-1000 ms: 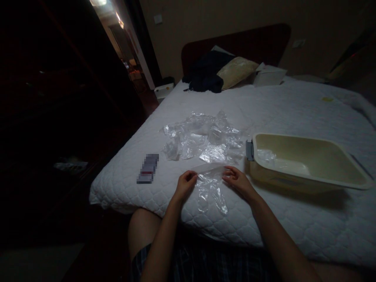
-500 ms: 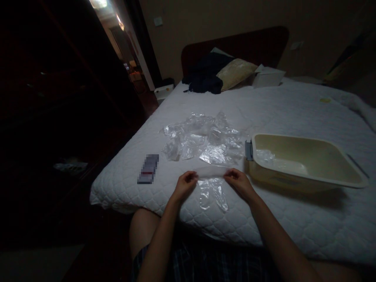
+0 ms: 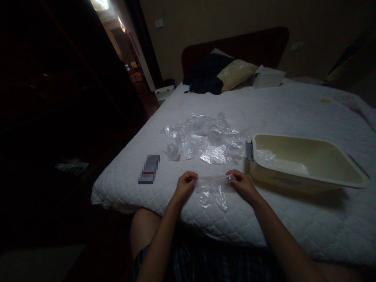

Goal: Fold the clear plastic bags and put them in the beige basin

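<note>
A clear plastic glove (image 3: pixel 214 192) lies on the white quilted bed (image 3: pixel 293 117) near its front edge, fingers pointing toward me. My left hand (image 3: pixel 185 185) pinches its rolled cuff at the left end. My right hand (image 3: pixel 242 184) pinches the same cuff at the right end. A heap of several more clear plastic gloves (image 3: pixel 202 138) lies just beyond my hands. A cream plastic tub (image 3: pixel 305 162) stands to the right with some clear plastic inside it.
A small dark box (image 3: pixel 149 174) lies left of my hands. At the headboard are a dark garment (image 3: pixel 205 74), a yellowish pillow (image 3: pixel 236 72) and a white box (image 3: pixel 268 77). Left of the bed the floor is dark; a lit doorway (image 3: pixel 117 23) lies beyond.
Both hands have rolled the glove's cuff toward me, so the visible part of the glove has become shorter. The hands have moved slightly nearer to me.
</note>
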{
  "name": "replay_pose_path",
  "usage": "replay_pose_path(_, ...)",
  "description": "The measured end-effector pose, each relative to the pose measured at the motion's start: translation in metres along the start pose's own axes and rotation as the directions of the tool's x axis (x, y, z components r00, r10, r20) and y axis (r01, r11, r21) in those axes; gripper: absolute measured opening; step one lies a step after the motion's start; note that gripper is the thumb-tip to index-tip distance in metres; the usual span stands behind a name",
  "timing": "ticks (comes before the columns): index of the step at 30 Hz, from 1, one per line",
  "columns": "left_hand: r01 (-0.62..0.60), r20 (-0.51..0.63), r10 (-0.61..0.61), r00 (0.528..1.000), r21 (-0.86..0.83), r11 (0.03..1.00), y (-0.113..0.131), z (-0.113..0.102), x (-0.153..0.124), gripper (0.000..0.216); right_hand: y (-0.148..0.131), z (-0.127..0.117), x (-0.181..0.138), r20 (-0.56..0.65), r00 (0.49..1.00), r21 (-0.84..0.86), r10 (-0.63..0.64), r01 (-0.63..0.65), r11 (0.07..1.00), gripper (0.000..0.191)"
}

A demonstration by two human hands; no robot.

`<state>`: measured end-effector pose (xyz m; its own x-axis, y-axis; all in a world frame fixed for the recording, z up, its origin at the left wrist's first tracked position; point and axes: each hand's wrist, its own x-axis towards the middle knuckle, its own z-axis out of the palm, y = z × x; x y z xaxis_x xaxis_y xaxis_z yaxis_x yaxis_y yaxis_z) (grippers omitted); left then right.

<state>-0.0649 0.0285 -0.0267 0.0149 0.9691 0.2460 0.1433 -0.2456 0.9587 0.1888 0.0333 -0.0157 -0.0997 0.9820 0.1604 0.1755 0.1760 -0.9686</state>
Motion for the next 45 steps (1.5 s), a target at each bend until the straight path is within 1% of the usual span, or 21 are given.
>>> replay_pose_path(3, -0.03, 0.039, 0.028, 0.999, 0.053, 0.998, 0.001, -0.002, -0.002, 0.015, 0.001, -0.003, -0.004, 0.033, 0.996, 0.023, -0.077, 0.076, 0.997, 0.011)
replay_pose_path(6, -0.061, 0.098, 0.048, 0.994, 0.141, 0.988, 0.005, -0.005, -0.005, 0.019, 0.004, -0.006, -0.007, 0.062, 0.992, 0.008, -0.112, 0.111, 0.994, 0.009)
replay_pose_path(9, -0.09, 0.154, 0.055, 0.987, 0.235, 0.968, 0.011, -0.008, -0.008, 0.021, 0.006, -0.008, -0.01, 0.095, 0.985, -0.068, -0.146, 0.153, 0.986, 0.014)
replay_pose_path(12, -0.126, 0.193, 0.066, 0.979, 0.319, 0.939, 0.017, -0.011, -0.011, 0.021, 0.005, -0.01, -0.014, 0.132, 0.98, -0.172, -0.151, 0.173, 0.97, 0.02)
replay_pose_path(17, -0.174, 0.223, 0.093, 0.97, 0.379, 0.909, 0.018, -0.012, -0.011, 0.024, 0.007, -0.016, -0.023, 0.226, 0.952, -0.339, -0.208, 0.277, 0.899, 0.038)
replay_pose_path(20, -0.186, 0.167, 0.131, 0.977, 0.38, 0.906, 0.018, -0.008, -0.011, 0.03, 0.008, -0.019, -0.027, 0.238, 0.946, -0.391, -0.219, 0.3, 0.87, 0.042)
replay_pose_path(22, -0.156, 0.07, 0.14, 0.988, 0.389, 0.908, 0.019, -0.005, -0.014, 0.031, 0.008, -0.02, -0.027, 0.211, 0.952, -0.4, -0.222, 0.292, 0.869, 0.037)
replay_pose_path(24, -0.127, -0.018, 0.148, 0.989, 0.409, 0.904, 0.02, -0.002, -0.02, 0.027, 0.009, -0.02, -0.026, 0.183, 0.956, -0.405, -0.231, 0.287, 0.868, 0.034)
replay_pose_path(26, -0.137, -0.042, 0.176, 0.983, 0.461, 0.877, 0.022, -0.002, -0.027, 0.023, 0.01, -0.018, -0.025, 0.172, 0.956, -0.421, -0.239, 0.291, 0.859, 0.035)
replay_pose_path(29, -0.216, 0.035, 0.241, 0.97, 0.583, 0.783, 0.025, -0.001, -0.04, 0.027, 0.011, -0.015, -0.024, 0.176, 0.953, -0.454, -0.248, 0.302, 0.838, 0.037)
replay_pose_path(31, -0.291, 0.122, 0.282, 0.952, 0.648, 0.704, 0.027, 0.0, -0.045, 0.035, 0.011, -0.013, -0.025, 0.169, 0.952, -0.474, -0.255, 0.305, 0.826, 0.036)
replay_pose_path(33, -0.38, 0.219, 0.321, 0.921, 0.686, 0.621, 0.03, 0.002, -0.047, 0.038, 0.011, -0.012, -0.025, 0.164, 0.953, -0.487, -0.254, 0.302, 0.819, 0.036)
replay_pose_path(35, -0.456, 0.296, 0.359, 0.885, 0.707, 0.541, 0.031, 0.004, -0.046, 0.033, 0.011, -0.012, -0.026, 0.165, 0.955, -0.496, -0.247, 0.297, 0.816, 0.037)
replay_pose_path(39, -0.539, 0.387, 0.4, 0.831, 0.736, 0.409, 0.03, 0.004, -0.041, 0.02, 0.013, -0.013, -0.026, 0.159, 0.958, -0.499, -0.238, 0.286, 0.818, 0.038)
replay_pose_path(42, -0.589, 0.457, 0.39, 0.8, 0.724, 0.359, 0.028, 0.0, -0.04, 0.02, 0.014, -0.014, -0.026, 0.157, 0.958, -0.471, -0.24, 0.286, 0.835, 0.039)
replay_pose_path(45, -0.596, 0.474, 0.377, 0.796, 0.722, 0.351, 0.025, -0.001, -0.041, 0.023, 0.013, -0.015, -0.025, 0.141, 0.966, -0.417, -0.217, 0.257, 0.872, 0.04)
